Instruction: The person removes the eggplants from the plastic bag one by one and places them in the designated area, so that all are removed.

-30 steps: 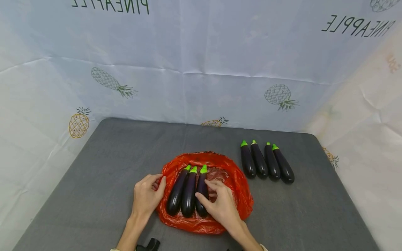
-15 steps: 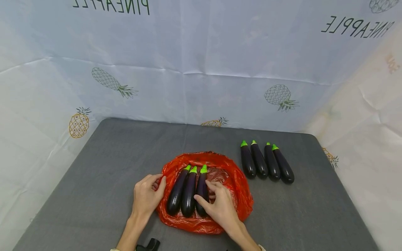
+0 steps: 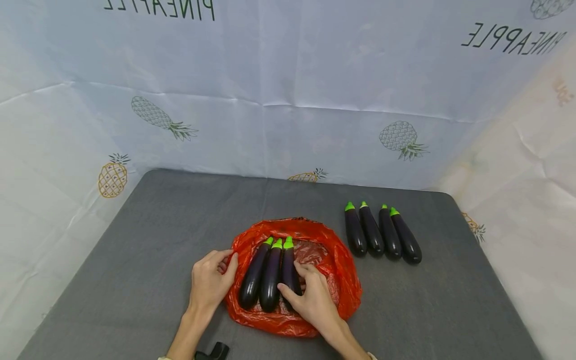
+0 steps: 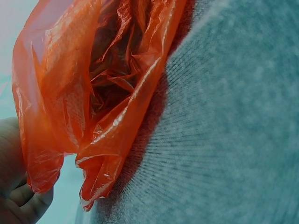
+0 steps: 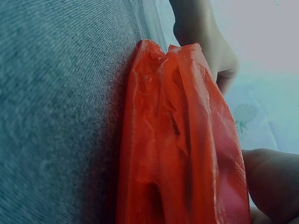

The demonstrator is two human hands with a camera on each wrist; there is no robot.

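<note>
Green caps the glossy black eggplant [image 3: 289, 267] the right hand [image 3: 316, 297] grips; the left hand [image 3: 211, 276] pinches red plastic [image 3: 348, 280].

The grey bench [image 3: 450, 310] leaves passage right of the red plastic bag [image 3: 346, 275]; farther back, four side-by-side eggplants [image 3: 371, 230] block it.

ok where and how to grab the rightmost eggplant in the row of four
Probably across the middle of the rightmost eggplant, coming from above and the right: it lies flat, its right flank faces outward, and the neighbouring eggplant sits close on its left.
</note>
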